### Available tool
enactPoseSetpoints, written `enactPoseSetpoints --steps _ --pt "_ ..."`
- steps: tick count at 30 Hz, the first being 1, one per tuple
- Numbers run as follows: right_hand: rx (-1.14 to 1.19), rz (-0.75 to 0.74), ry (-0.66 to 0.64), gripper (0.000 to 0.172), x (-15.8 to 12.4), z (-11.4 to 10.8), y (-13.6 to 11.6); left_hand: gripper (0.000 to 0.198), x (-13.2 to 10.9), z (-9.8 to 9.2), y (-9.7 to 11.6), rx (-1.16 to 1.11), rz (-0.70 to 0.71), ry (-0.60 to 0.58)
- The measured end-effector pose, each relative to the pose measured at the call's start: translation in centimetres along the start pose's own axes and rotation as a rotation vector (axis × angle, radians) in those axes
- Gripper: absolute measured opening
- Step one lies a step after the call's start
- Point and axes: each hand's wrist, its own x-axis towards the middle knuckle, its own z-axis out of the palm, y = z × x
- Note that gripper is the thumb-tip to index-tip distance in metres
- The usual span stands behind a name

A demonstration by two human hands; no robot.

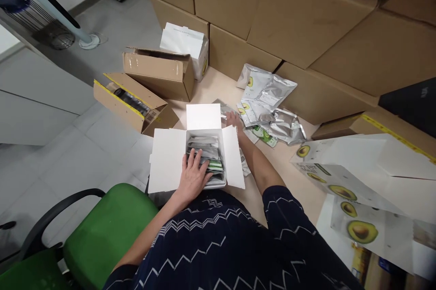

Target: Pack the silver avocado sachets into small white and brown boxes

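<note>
An open white box with its flaps spread sits at the table's near edge, holding several silver sachets. My left hand lies flat on the sachets inside the box, fingers spread. My right hand reaches past the box's right flap toward a loose pile of silver avocado-print sachets; its fingers curl on a sachet at the pile's near edge, though the grip is partly hidden by the flap.
Large brown cartons are stacked along the back. Two open brown cartons sit at the table's left end beside a white box. Flat avocado-print boxes lie at right. A green chair stands at lower left.
</note>
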Motion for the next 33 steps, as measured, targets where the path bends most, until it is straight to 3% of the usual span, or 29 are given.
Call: enactPoseSetpoints --steps 5,9,12,14,17,21,23,27,30,33 --pt "0.160 0.128 0.307 0.048 -2.2 -2.0 3.7 0.037 0.0 -0.1 0.0 -0.004 0.010 0.009" --pt "0.395 0.162 0.583 0.046 -3.8 -5.1 5.2 0.037 0.1 -0.1 0.0 -0.016 0.017 0.027" --pt "0.548 0.050 0.768 0.047 -5.5 -8.3 4.6 0.038 0.1 0.0 0.0 -0.018 0.016 0.029" --pt "0.592 -0.096 0.817 0.044 -7.3 -10.8 3.1 0.039 0.1 0.1 0.0 -0.009 0.019 0.024" --pt "0.517 -0.336 0.748 0.035 -10.6 -14.5 -0.6 0.039 0.1 0.2 0.0 -0.006 0.023 0.018" --pt "0.120 -0.558 0.367 0.022 -14.0 -17.1 -7.1 0.039 0.1 0.2 0.0 -0.019 0.016 0.022" --pt "-0.150 -0.578 0.187 0.023 -14.4 -16.5 -10.3 0.039 0.1 0.2 0.0 -0.013 0.010 0.026" --pt "-0.518 -0.555 -0.068 0.031 -13.0 -13.2 -15.0 0.040 0.2 0.3 0.1 -0.003 -0.003 0.042" --pt "-0.590 -0.488 -0.123 0.032 -11.8 -11.4 -16.5 0.040 0.1 0.4 0.2 -0.001 -0.010 0.054" --pt "-0.606 -0.450 -0.133 0.032 -11.7 -11.5 -17.0 0.039 0.1 0.6 0.2 -0.009 -0.015 0.059"
